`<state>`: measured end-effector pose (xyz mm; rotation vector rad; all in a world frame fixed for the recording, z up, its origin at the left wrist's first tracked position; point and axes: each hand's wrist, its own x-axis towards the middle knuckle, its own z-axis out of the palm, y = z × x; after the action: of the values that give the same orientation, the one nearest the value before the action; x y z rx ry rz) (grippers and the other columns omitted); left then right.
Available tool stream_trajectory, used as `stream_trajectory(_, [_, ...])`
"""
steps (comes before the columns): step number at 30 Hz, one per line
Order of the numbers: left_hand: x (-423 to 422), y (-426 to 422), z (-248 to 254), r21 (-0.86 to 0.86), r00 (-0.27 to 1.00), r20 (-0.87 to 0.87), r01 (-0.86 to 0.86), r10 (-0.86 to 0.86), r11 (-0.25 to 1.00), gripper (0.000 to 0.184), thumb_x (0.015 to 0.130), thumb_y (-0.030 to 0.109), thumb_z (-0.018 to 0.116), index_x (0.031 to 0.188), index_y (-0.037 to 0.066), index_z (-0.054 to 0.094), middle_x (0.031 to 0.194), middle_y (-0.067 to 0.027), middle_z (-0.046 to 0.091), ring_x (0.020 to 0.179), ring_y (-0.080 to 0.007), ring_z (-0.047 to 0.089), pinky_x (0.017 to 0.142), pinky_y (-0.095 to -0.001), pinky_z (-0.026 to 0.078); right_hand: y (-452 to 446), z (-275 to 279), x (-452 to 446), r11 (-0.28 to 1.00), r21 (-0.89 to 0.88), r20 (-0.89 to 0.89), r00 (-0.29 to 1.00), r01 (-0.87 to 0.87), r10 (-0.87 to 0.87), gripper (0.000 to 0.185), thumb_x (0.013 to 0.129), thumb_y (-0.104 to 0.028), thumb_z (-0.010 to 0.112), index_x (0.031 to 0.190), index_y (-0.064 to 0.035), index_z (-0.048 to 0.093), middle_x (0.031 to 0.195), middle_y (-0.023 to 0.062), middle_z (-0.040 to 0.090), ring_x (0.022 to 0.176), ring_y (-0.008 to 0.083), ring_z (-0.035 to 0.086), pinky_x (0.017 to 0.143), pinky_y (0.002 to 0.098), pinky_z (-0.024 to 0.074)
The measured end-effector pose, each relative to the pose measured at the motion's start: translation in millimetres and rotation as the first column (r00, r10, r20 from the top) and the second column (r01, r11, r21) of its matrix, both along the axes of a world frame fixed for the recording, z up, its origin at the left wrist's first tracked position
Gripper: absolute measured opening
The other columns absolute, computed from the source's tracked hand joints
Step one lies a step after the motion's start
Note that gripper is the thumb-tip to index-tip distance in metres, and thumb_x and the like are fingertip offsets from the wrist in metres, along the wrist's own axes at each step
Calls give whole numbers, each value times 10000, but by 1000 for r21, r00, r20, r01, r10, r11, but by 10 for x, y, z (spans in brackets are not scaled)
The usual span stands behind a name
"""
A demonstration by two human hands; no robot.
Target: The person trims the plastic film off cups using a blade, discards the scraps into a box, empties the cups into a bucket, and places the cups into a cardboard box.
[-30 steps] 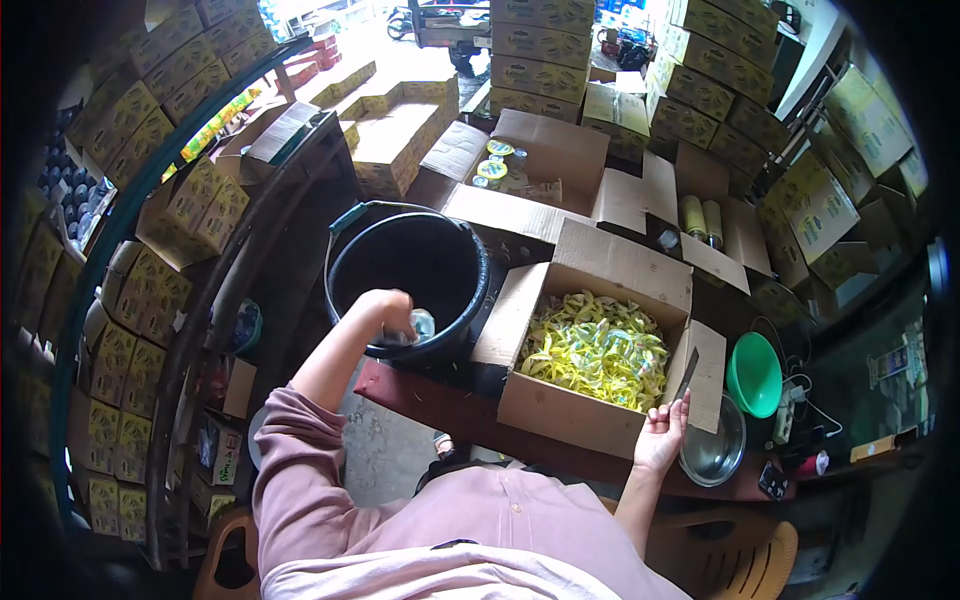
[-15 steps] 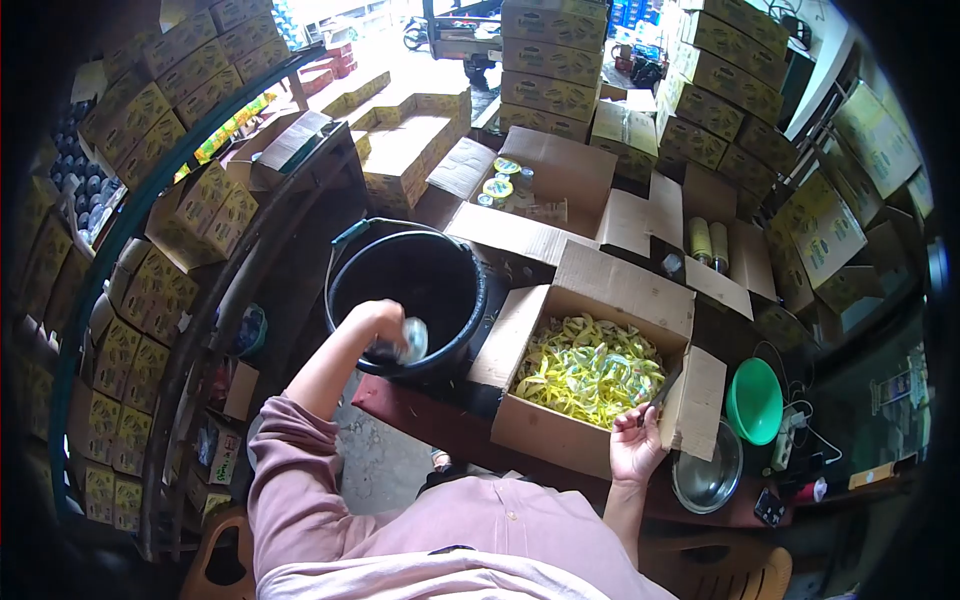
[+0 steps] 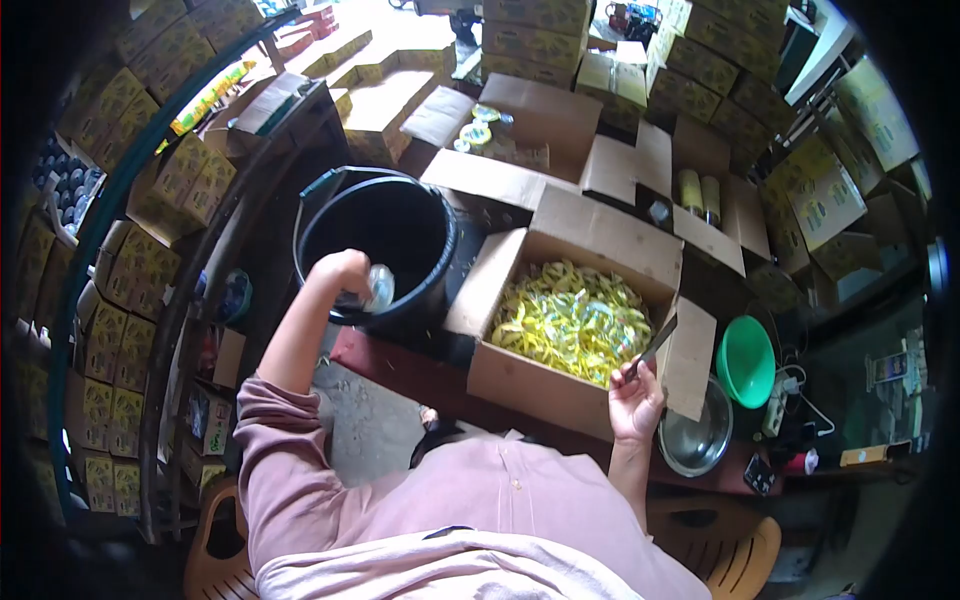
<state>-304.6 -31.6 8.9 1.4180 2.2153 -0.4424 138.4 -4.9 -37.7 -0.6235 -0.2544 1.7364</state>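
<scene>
My left hand point(image 3: 343, 272) is closed around a small clear cup point(image 3: 378, 288), held at the near side of a black bucket point(image 3: 452, 248) with its handle folded back. In my right hand point(image 3: 637, 402) is a thin dark blade that looks like a knife point(image 3: 660, 338), pinched in the fingers and pointing up and away. That hand is at the near right corner of an open cardboard box point(image 3: 535, 390). Inside the box lies a heap of yellow-and-clear plastic strips point(image 3: 570, 315). The bucket's contents are too dark to make out.
Behind stands another open carton point(image 3: 560, 115) holding several lidded cups point(image 3: 478, 125). To the right are a green bowl point(image 3: 746, 362), a metal bowl point(image 3: 695, 430) and a power strip point(image 3: 785, 400). Shelves with yellow cartons point(image 3: 105, 390) line the left side.
The view has shifted, so the bucket and boxes appear higher and further left. The dark blade in my right hand now stands out more clearly. My left hand still holds the cup at the bucket.
</scene>
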Motion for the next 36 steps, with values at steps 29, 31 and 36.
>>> stream_trajectory(29, [2984, 589, -39, 822, 473, 568, -359, -673, 442, 621, 652, 150, 745, 1109, 6, 350, 988, -127, 521, 938, -187, 529, 823, -299, 432, 567, 886, 728, 347, 770, 484, 136, -535, -865, 160, 684, 24, 636, 818, -57, 603, 778, 62, 595, 739, 194, 585, 635, 274, 444])
stream_trajectory(31, [3068, 549, 11, 787, 416, 615, -364, -669, 497, 626, 649, 162, 745, 1109, 4, 350, 1006, -138, 493, 957, -220, 517, 834, -305, 420, 662, 987, 795, 203, 729, 322, 66, -654, -944, 171, 670, 26, 627, 815, -61, 603, 786, 51, 600, 771, 211, 589, 662, 304, 450])
stream_trajectory(36, [3071, 510, 137, 908, 558, 391, -104, -732, 406, 650, 626, 167, 738, 1141, 6, 375, 1054, -156, 448, 1001, -278, 482, 845, -340, 406, 736, 1014, 806, 142, 597, 229, -2, -789, -973, 205, 634, -21, 618, 830, -77, 609, 896, 29, 598, 857, 185, 579, 761, 322, 440])
